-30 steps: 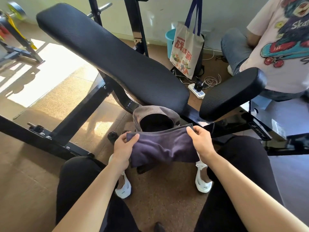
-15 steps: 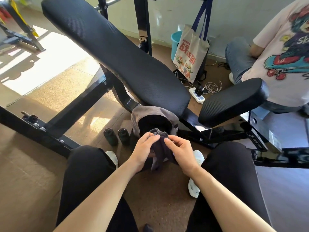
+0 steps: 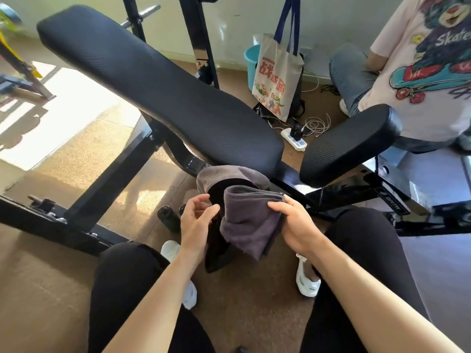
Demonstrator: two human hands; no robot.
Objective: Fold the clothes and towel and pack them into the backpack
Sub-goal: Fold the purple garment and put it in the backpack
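A folded dark purple-grey towel [image 3: 248,222] hangs between my knees, just in front of the open grey backpack [image 3: 229,175] that stands on the floor under the bench. My right hand [image 3: 293,225] grips the towel's right edge, thumb on top near the folded corner. My left hand [image 3: 197,219] hovers at the towel's left side with relaxed, slightly curled fingers and holds nothing. The backpack's mouth is open and dark inside; the towel covers part of it.
A black padded weight bench [image 3: 165,98] slants over the backpack, with a smaller pad [image 3: 349,143] to the right. Two dark bottles [image 3: 168,216] stand left of the backpack. A tote bag [image 3: 277,75], a power strip [image 3: 294,140] and a seated person [image 3: 420,72] are behind.
The towel was stretched wide between both hands, then brought together in half. Now my left hand has let go and the folded towel hangs from my right hand.
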